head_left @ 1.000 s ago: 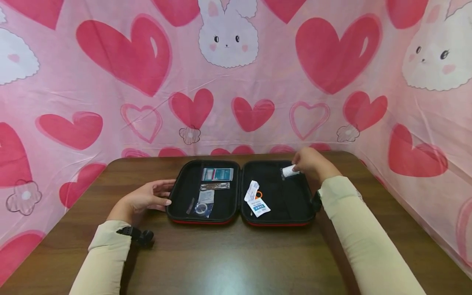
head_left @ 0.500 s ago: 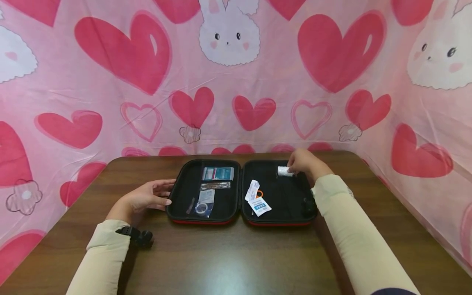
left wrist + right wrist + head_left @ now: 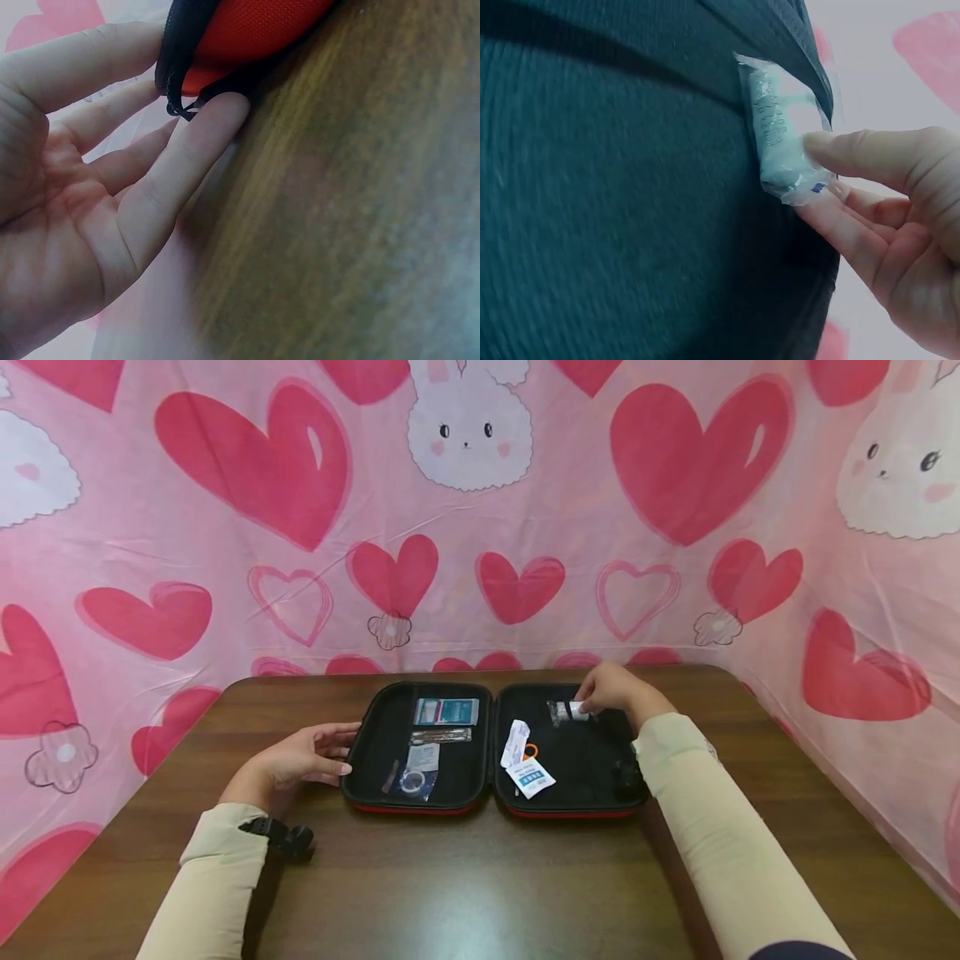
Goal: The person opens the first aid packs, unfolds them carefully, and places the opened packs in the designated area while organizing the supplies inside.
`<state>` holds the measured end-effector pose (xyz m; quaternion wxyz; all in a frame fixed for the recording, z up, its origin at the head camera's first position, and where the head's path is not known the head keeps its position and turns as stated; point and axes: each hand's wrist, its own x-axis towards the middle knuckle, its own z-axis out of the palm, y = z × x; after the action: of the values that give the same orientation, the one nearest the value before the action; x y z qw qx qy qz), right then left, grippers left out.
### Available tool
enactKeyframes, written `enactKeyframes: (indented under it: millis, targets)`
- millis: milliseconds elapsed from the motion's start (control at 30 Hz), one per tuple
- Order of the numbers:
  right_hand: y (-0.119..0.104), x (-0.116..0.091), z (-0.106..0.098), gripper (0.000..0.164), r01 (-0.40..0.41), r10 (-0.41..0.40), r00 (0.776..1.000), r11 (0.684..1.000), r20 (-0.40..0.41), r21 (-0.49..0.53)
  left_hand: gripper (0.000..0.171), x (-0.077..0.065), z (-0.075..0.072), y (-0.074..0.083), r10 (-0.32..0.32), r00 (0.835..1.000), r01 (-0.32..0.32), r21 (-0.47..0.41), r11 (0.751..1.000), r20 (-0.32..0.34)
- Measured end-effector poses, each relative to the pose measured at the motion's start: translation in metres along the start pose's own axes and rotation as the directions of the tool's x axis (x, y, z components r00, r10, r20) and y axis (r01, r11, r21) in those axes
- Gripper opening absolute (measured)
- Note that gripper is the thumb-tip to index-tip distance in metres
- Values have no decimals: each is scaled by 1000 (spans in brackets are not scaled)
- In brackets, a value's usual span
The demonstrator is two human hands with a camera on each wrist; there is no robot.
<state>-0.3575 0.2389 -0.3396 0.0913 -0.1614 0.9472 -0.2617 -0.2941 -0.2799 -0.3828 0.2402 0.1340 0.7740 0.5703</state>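
Observation:
A black zip case (image 3: pixel 360 777) with a red outside lies unfolded on the table. My right hand (image 3: pixel 617 689) pinches a white bandage roll (image 3: pixel 776 124) in clear wrap between thumb and fingers, over the back of the case's right half. On the other side, my left hand (image 3: pixel 303 756) touches the left rim with fairly straight fingers. In the left wrist view its thumb lies by a zip pull (image 3: pixel 184 109) at the red shell. Paper packets (image 3: pixel 531 777) partly cover an orange ring-shaped handle (image 3: pixel 531 750) in the right half.
The left half holds teal-and-white packets (image 3: pixel 446 712), a packet of cotton swabs (image 3: pixel 441 736), a white packet (image 3: pixel 424 757), a bagged white ring-shaped roll (image 3: pixel 412 782) and a small dark strip (image 3: pixel 391 776). A pink heart-print cloth (image 3: pixel 465 527) hangs behind the wooden table (image 3: pixel 450 877).
My right hand has moved left with the bandage roll, from near the back right corner of the case inward. The left hand stays at the left rim.

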Motion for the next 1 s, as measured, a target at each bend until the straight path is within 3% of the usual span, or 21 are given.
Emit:
enactKeyframes:
  millis: [267,600,867,1000]
  targets:
    - [4,1,3,29,-66,66,996,998,-54,-6,84,1,2,1,-8,1000,8,-2,1000,-9]
    - [1,2,9,23,-139,145,985,988,-88,74,84,-1,2,3,-2,1000,2,-13,1000,11]
    - [2,-1,6,36,-136,142,988,986,-63,99,84,0,0,0,-6,1000,6,-5,1000,6]
    - [1,-4,3,34,-123,132,989,985,-70,122,84,-1,0,1,3,1000,-3,4,1000,8]
